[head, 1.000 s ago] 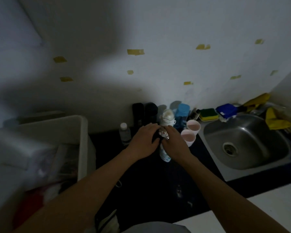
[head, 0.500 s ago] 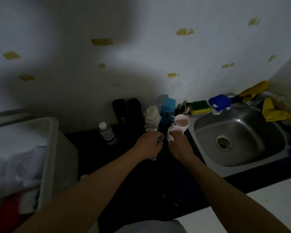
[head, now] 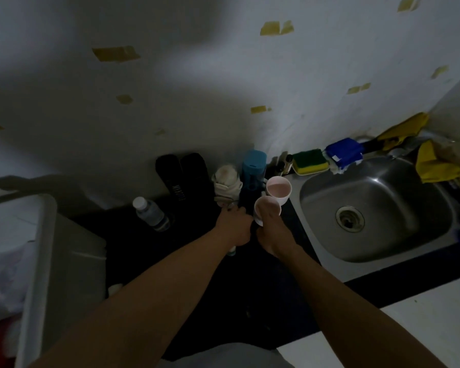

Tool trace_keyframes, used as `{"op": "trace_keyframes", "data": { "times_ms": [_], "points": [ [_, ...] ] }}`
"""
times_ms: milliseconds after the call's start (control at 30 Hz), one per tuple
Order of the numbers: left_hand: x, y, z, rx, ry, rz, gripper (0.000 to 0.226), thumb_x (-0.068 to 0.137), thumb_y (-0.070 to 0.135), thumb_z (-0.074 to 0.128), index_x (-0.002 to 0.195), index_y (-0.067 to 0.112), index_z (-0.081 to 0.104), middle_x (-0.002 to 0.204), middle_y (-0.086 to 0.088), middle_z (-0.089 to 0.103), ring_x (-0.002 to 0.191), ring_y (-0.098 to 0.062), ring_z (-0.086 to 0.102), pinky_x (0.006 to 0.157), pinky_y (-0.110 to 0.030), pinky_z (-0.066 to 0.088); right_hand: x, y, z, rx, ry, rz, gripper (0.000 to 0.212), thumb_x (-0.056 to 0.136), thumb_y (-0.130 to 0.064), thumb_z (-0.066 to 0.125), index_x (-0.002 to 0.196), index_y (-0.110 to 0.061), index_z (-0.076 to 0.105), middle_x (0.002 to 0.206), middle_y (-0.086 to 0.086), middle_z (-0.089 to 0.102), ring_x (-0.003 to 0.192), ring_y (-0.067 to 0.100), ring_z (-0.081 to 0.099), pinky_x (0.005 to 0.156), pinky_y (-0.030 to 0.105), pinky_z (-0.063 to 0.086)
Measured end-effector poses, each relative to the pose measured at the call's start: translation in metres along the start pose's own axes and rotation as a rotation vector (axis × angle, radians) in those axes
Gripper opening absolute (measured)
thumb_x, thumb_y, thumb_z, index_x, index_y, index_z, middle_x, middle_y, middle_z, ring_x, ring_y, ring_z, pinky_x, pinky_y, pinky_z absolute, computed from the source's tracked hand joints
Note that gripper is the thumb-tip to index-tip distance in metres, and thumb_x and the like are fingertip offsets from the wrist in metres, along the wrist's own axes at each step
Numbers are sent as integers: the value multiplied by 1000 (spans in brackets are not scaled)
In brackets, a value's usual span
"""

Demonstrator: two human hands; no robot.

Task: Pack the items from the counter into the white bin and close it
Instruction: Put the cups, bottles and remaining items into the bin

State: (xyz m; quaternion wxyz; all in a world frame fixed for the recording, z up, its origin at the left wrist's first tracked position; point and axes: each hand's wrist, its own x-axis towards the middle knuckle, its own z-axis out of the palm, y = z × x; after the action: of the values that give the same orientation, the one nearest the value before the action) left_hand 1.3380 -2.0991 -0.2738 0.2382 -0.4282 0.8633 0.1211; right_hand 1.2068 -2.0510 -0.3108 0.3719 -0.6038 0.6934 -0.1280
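My left hand [head: 235, 227] grips a dark-topped bottle whose pale bottom end [head: 231, 252] shows below my fist, over the black counter [head: 133, 251]. My right hand [head: 272, 232] grips the nearer of two pink-white cups [head: 260, 209], fingers over its rim. The second cup [head: 278, 187] stands just behind it. The white bin [head: 41, 274] stands open at the left with pale and red things inside. Against the wall are a small clear bottle [head: 152, 214], two black sandals [head: 182, 176], a white baby shoe [head: 226, 183] and a blue bottle [head: 253, 168].
A steel sink [head: 377, 208] lies to the right of the cups. Behind it sit a green-yellow sponge [head: 310, 161], a blue scrubber [head: 344, 153] and yellow cloths [head: 433, 163]. A pale floor shows below the counter's front edge.
My hands parted: the left kept the bottle while the right moved onto the nearer cup and closed on it. The view swung right, so the bin slid toward the left edge.
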Motion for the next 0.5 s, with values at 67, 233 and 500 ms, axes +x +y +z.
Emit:
{"op": "trace_keyframes", "data": {
  "times_ms": [67,233,500],
  "points": [
    [9,0,-1,-86,-80,-14,37,95,29,47,129,15,55,135,-12,50,123,-32,47,99,-44,41,4,2,4,-71,27,14,49,92,-10,48,140,-7,36,140,18,42,120,38,50,98,45,46],
    [27,-3,-5,-193,-327,-11,39,97,21,48,133,7,51,134,-14,51,118,-30,52,100,-41,47,13,8,11,-181,-23,-94,28,91,-11,50,118,-6,47,120,18,51,92,31,57,76,42,52],
    [39,-10,-1,-223,-393,8,36,97,20,50,129,2,54,132,-16,54,117,-31,54,100,-41,48,27,11,21,-513,-124,-77,29,93,-22,50,120,-11,56,130,13,51,118,28,51,89,39,51]
  ]
}}
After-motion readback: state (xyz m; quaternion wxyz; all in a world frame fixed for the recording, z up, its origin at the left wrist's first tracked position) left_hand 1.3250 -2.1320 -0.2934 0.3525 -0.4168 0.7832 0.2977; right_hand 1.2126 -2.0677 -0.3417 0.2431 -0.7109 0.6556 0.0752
